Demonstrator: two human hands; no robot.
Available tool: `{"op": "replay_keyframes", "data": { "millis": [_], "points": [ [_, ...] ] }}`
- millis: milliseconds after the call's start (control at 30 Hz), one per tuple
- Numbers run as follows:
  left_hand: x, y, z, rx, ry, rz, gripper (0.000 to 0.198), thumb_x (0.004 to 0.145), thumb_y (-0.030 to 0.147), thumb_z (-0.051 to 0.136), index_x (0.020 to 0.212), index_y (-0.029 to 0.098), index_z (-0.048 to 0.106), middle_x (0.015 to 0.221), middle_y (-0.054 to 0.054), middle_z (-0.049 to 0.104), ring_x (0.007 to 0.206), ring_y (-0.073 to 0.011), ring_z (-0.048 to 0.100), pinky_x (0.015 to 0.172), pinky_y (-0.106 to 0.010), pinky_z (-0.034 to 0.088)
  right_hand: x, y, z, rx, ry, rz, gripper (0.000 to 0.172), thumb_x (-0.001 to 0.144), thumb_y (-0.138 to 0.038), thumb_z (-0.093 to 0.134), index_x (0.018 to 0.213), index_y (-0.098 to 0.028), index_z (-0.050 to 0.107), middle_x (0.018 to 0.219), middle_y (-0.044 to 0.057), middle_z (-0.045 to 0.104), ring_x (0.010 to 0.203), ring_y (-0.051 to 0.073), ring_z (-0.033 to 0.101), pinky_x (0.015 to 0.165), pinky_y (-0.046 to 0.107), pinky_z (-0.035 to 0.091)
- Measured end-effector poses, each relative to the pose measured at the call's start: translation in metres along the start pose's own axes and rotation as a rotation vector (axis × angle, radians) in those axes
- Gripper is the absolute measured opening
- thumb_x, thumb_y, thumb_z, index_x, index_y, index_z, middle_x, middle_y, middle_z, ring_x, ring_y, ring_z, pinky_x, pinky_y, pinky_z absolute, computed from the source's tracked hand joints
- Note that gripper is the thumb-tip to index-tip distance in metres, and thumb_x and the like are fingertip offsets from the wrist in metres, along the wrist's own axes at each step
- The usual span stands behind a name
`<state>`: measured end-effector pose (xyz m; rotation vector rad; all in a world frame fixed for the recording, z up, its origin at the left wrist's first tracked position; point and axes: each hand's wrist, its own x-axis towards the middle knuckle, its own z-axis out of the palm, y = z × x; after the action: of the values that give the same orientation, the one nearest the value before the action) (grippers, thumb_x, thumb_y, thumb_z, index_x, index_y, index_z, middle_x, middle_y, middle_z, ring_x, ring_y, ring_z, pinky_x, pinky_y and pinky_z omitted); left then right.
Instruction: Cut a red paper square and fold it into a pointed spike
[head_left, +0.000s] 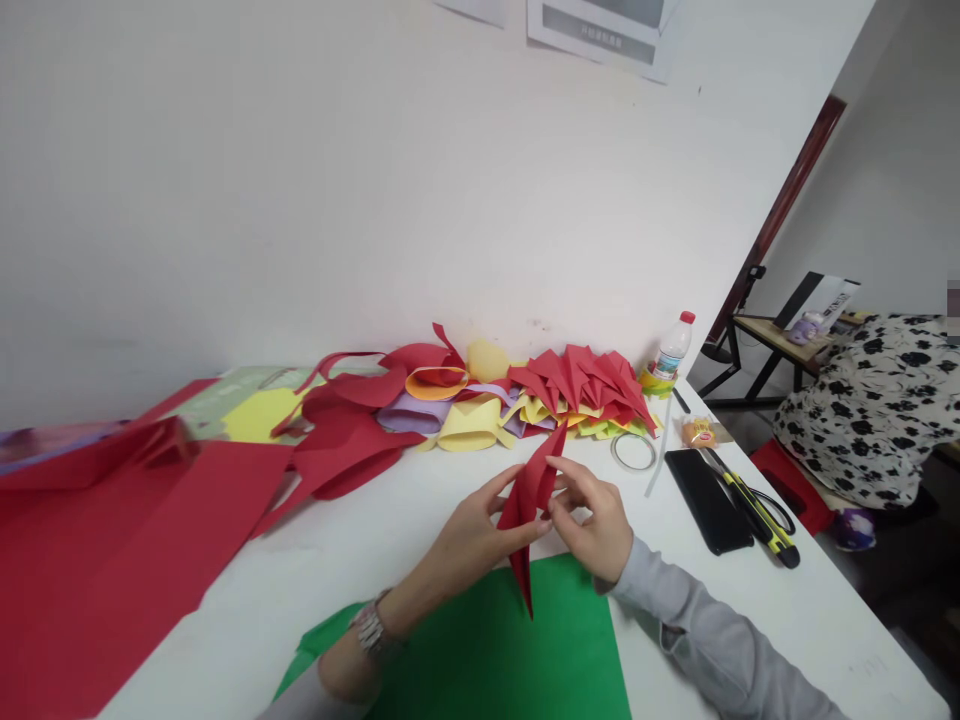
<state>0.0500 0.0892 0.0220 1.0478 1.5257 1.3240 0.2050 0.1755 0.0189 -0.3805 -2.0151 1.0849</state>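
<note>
At the far left of the frame we see large red sheets (112,560) spread over the white table (247,610), running off the left and bottom edges. Behind them, along the wall, a pale green and yellow sheet (247,405) lies flat. Toward the centre, against the wall, a heap of cut and folded papers (480,400) in red, lilac, yellow and orange sits in a row.

In the lower centre a green sheet (495,650) lies flat on the table, under our hands. Our left hand (469,545) comes in from the lower left with a metal watch (369,628) on the wrist. Its thumb and fingers are closed in a pinch on the left edge of the folded red paper (532,500), about halfway along it. That piece is long and pointed. It stands nearly upright above the green sheet, one tip pointing up toward the heap and the other pointing down over the green. Our right hand (592,525), in a grey sleeve (712,640), meets it from the other side. Its fingertips are drawn together on the right edge, just above the left hand's pinch. So the paper sits between the two hands, held by both and clear of the table.

Right of the hands lie a ring of clear tape (634,450), a plastic bottle (671,350), a black phone (709,500), a yellow and black utility knife (754,510) and scissors (780,512). At the right edge of the frame sits a person in a black-and-white flowered garment (877,400).
</note>
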Motion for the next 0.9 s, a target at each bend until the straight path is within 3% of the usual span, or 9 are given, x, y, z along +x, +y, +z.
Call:
{"op": "replay_keyframes", "data": {
  "millis": [133,300,667,900],
  "points": [
    [-0.0018,0.0053,0.0017,0.007,-0.022,-0.010,0.086,0.059,0.042,0.083,0.133,0.015,0.050,0.112,-0.011,0.072,0.103,-0.0324,0.066,0.083,-0.041,0.056,-0.0003,-0.0012,-0.0008,0.072,-0.023,0.033,0.048,0.083,-0.023,0.062,0.130,-0.025,0.053,0.096,0.004,0.068,0.067,0.013,0.068,0.061,0.024,0.057],
    [-0.0035,0.0071,0.0012,-0.027,-0.030,-0.073,0.101,0.054,0.039,0.087,0.140,0.011,0.042,0.106,-0.012,0.073,0.097,-0.0312,0.067,0.076,-0.037,0.057,0.0002,0.0022,0.0005,0.119,-0.011,0.084,0.061,0.080,-0.027,0.069,0.136,-0.027,0.046,0.094,0.003,0.068,0.064,0.012,0.066,0.062,0.026,0.056],
    [-0.0011,0.0048,-0.0004,-0.144,-0.072,-0.081,0.099,0.053,0.035,0.088,0.138,0.013,0.042,0.124,-0.015,0.065,0.106,-0.0315,0.065,0.081,-0.037,0.057,0.0039,0.0051,0.0002,0.220,0.002,0.158,0.067,0.077,-0.030,0.072,0.137,-0.027,0.043,0.089,0.001,0.068,0.061,0.011,0.065,0.057,0.024,0.053],
    [-0.0019,0.0069,-0.0011,-0.130,-0.066,-0.059,0.095,0.056,0.036,0.086,0.137,0.012,0.045,0.123,-0.016,0.066,0.102,-0.0315,0.066,0.078,-0.037,0.057,0.0041,0.0063,0.0000,0.308,0.014,0.186,0.063,0.078,-0.026,0.069,0.135,-0.026,0.040,0.089,0.000,0.068,0.062,0.011,0.067,0.058,0.024,0.053]
  ]
}}
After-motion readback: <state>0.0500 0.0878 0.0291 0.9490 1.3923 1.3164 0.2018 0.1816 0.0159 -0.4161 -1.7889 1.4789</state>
